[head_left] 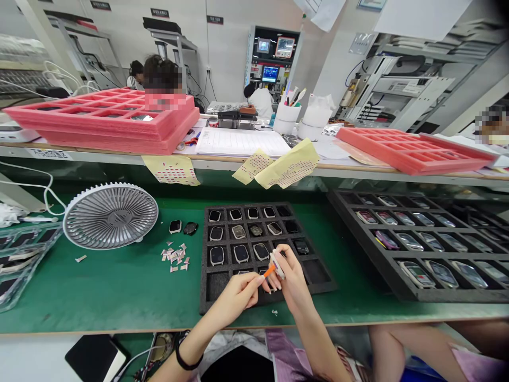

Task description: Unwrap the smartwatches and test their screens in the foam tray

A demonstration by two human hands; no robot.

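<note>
My left hand (237,293) is closed around an orange tool (269,271). The tool's tip touches a small pale watch part (277,267), which my right hand (290,273) holds between its fingers. Both hands are over the front of a black foam tray (203,289) with watch cases in its compartments, such as a watch (240,253) in the third row. My hands hide part of the front row. Left of the tray lie a watch face (175,226), a dark watch part (191,228) and a pile of small pale strips (175,255).
A round fan (111,216) stands on the green table (119,297). Another foam tray of watches (397,273) is at the right, clear plastic trays (27,260) at the left. Pink foam trays (167,130) sit on the raised shelf (214,160). Another person's legs (393,345) show at lower right.
</note>
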